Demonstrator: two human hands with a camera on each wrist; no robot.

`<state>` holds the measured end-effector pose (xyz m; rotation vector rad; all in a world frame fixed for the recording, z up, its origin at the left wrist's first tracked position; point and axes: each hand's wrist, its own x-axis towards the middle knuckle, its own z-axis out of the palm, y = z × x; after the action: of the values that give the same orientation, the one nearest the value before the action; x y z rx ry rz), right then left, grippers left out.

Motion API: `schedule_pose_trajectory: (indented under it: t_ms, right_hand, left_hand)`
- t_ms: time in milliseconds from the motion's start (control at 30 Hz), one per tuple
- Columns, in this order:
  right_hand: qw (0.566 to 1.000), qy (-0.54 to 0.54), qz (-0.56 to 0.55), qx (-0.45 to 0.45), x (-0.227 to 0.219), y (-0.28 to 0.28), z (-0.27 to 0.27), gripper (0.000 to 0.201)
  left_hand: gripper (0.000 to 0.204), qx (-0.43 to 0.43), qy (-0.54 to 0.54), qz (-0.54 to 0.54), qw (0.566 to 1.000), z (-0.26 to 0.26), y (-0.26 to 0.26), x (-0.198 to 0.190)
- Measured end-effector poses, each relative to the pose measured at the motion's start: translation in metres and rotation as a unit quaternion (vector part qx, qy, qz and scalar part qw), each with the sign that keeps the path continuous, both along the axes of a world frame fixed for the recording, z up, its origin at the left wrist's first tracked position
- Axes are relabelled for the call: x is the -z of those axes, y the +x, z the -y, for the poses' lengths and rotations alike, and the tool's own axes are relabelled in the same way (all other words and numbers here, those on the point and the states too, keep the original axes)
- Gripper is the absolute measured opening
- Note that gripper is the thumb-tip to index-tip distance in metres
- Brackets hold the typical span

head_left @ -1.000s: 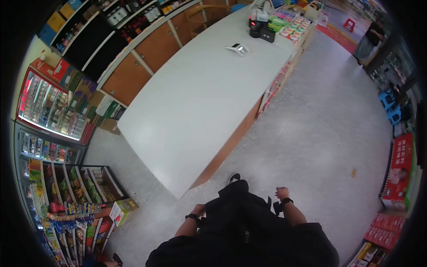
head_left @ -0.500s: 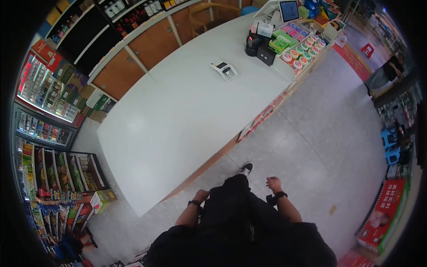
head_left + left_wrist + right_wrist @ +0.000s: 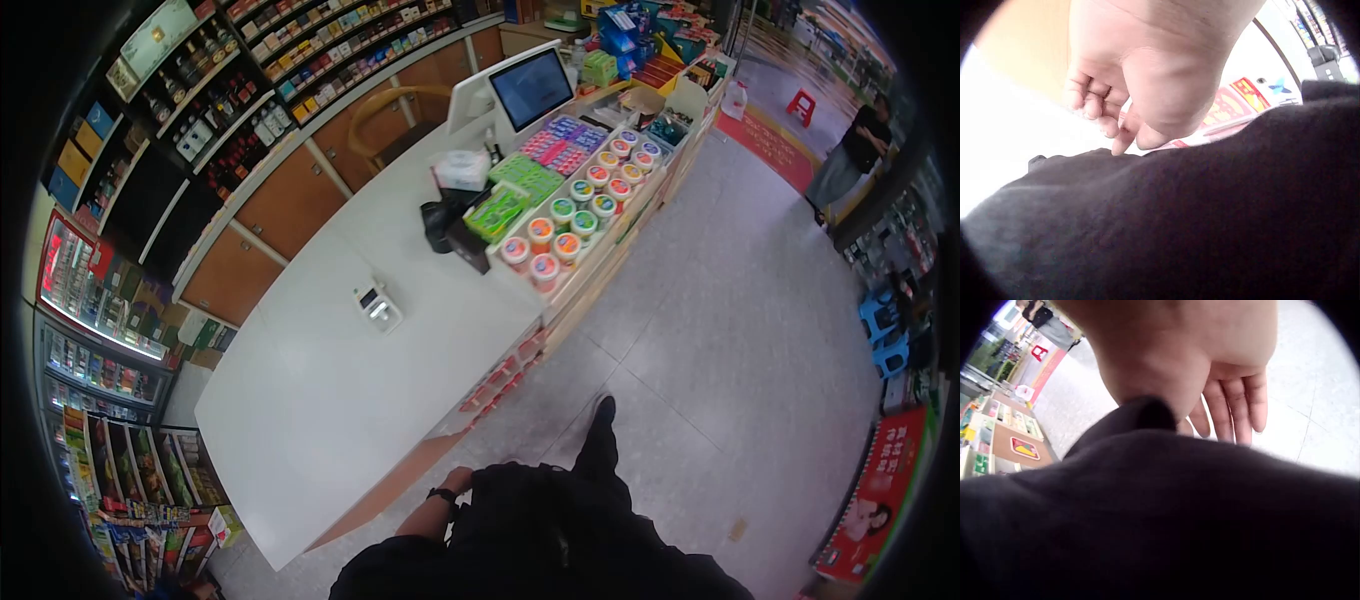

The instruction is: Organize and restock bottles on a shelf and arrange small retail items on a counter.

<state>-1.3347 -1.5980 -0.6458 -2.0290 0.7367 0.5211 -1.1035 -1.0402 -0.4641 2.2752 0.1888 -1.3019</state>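
Left hand (image 3: 1141, 75) hung at the person's side against the black trousers (image 3: 1197, 219), fingers (image 3: 1088, 100) loosely curled, nothing held. In the head view the left hand (image 3: 458, 478) sat at the hip, just off the near edge of the white tabletop (image 3: 330, 400), a dark band at the wrist.

Right hand (image 3: 1210, 356) lay beside the dark trousers with fingers (image 3: 1241, 406) straight and relaxed, close together, holding nothing; grey tiled floor (image 3: 1316, 425) behind it. The right hand did not show in the head view.

On the tabletop: a small white card terminal (image 3: 377, 305) near the middle, well apart from both hands. Toward the far end, a black device (image 3: 440, 225), a white tissue box (image 3: 461, 168), green packs (image 3: 510, 195), and rows of small round tubs (image 3: 570, 215) along the edge facing the floor. A point-of-sale screen (image 3: 535, 87) stood tilted at the far end.

Behind the tabletop, wooden cabinets (image 3: 290, 205) under shelves of bottles and cartons (image 3: 300, 50). A lit drinks cooler (image 3: 85, 290) to the left. One black shoe (image 3: 602, 412) was forward on the floor.
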Motion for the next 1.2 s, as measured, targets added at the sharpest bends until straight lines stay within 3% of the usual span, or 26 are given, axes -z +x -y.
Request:
schedule_pose_trajectory:
  t_ms: [33, 100, 133, 167, 200, 233, 267, 300, 333, 367, 500, 533, 600, 700, 733, 767, 833, 867, 900, 1000, 1067, 1167, 1200]
  right_hand:
    - [1.0, 0.002, -0.002, 0.001, -0.005, 0.013, 0.038, 0.024]
    - [0.977, -0.123, 0.004, -0.172, -0.004, 0.056, 0.081, 0.027]
    - [0.951, -0.181, 0.006, -0.25, -0.001, 0.074, 0.088, 0.029]
    - [0.915, -0.237, 0.003, -0.327, 0.0, 0.083, 0.094, 0.031]
    - [0.92, -0.229, -0.001, -0.317, -0.046, 0.118, 0.105, 0.031]
    - [0.998, -0.036, -0.007, -0.055, -0.101, 0.172, 0.128, 0.033]
    - [0.986, 0.015, -0.122, 0.114, -0.116, 0.214, 0.137, 0.03]
    - [0.977, 0.013, -0.122, 0.175, -0.127, 0.25, 0.151, 0.031]
    - [0.977, 0.054, -0.104, 0.181, -0.112, 0.285, 0.173, 0.025]
    - [0.966, 0.083, -0.083, 0.229, -0.129, 0.328, 0.179, 0.027]
    - [0.983, 0.077, -0.006, 0.168, -0.173, 0.492, 0.192, 0.033]
    - [0.985, 0.081, 0.004, 0.151, -0.18, 0.526, 0.193, 0.033]
    - [0.99, 0.08, 0.003, 0.118, -0.193, 0.584, 0.195, 0.033]
    - [0.996, 0.073, 0.008, 0.055, -0.204, 0.649, 0.2, 0.031]
    - [0.997, 0.071, 0.011, 0.034, -0.198, 0.664, 0.206, 0.031]
    - [0.998, 0.069, 0.011, 0.008, -0.194, 0.679, 0.212, 0.031]
    - [0.996, 0.071, -0.044, -0.003, -0.204, 0.703, 0.222, 0.033]
    - [0.995, 0.071, -0.071, -0.008, -0.212, 0.718, 0.227, 0.033]
    - [0.995, 0.061, -0.079, -0.028, -0.219, 0.733, 0.233, 0.033]
    - [0.995, 0.069, -0.064, -0.043, -0.209, 0.78, 0.251, 0.034]
    - [0.995, 0.061, -0.07, -0.042, -0.207, 0.814, 0.258, 0.034]
    - [0.995, 0.05, -0.063, -0.065, -0.207, 0.862, 0.249, 0.036]
    - [0.993, 0.051, -0.069, -0.081, -0.207, 0.877, 0.245, 0.036]
  left_hand:
    - [0.033, 0.001, 0.002, -0.002, 1.0, 0.028, 0.007, -0.009]
    - [0.036, -0.135, -0.019, -0.041, 0.99, 0.062, 0.036, -0.019]
    - [0.037, -0.088, -0.043, -0.054, 0.994, 0.08, 0.051, -0.014]
    - [0.032, 0.038, -0.06, 0.046, 0.996, 0.102, 0.068, -0.032]
    - [0.03, -0.006, -0.108, 0.148, 0.983, 0.111, 0.08, -0.007]
    - [0.028, -0.058, -0.159, 0.245, 0.955, 0.12, 0.082, 0.017]
    - [0.027, -0.108, -0.155, 0.196, 0.962, 0.134, 0.089, 0.015]
    - [0.027, -0.163, -0.151, 0.147, 0.964, 0.151, 0.111, 0.01]
    - [0.03, -0.273, -0.173, 0.032, 0.946, 0.18, 0.135, -0.047]
    - [0.031, -0.129, -0.132, 0.124, 0.975, 0.18, 0.144, -0.017]
    - [0.03, 0.041, -0.023, 0.158, 0.986, 0.209, 0.191, 0.007]
    - [0.03, 0.024, -0.024, 0.157, 0.987, 0.221, 0.204, 0.006]
    - [0.036, -0.024, -0.02, 0.021, 0.999, 0.248, 0.229, 0.001]
    - [0.047, 0.003, -0.041, 0.064, 0.997, 0.28, 0.262, 0.024]
    - [0.052, -0.144, -0.038, -0.033, 0.988, 0.299, 0.281, 0.009]
    - [0.052, -0.164, -0.046, -0.034, 0.985, 0.31, 0.3, 0.006]
    - [0.052, -0.295, -0.075, -0.121, 0.945, 0.33, 0.325, 0.011]
    - [0.051, -0.317, -0.083, -0.104, 0.939, 0.338, 0.337, 0.02]
    - [0.05, -0.171, -0.08, -0.05, 0.981, 0.344, 0.346, 0.057]
    - [0.043, -0.225, -0.076, 0.024, 0.971, 0.365, 0.385, 0.047]
    - [0.038, -0.16, -0.041, 0.12, 0.979, 0.37, 0.398, 0.05]
    - [0.036, -0.131, 0.02, 0.206, 0.97, 0.378, 0.4, 0.028]
    - [0.035, -0.169, 0.041, 0.187, 0.967, 0.381, 0.397, 0.033]
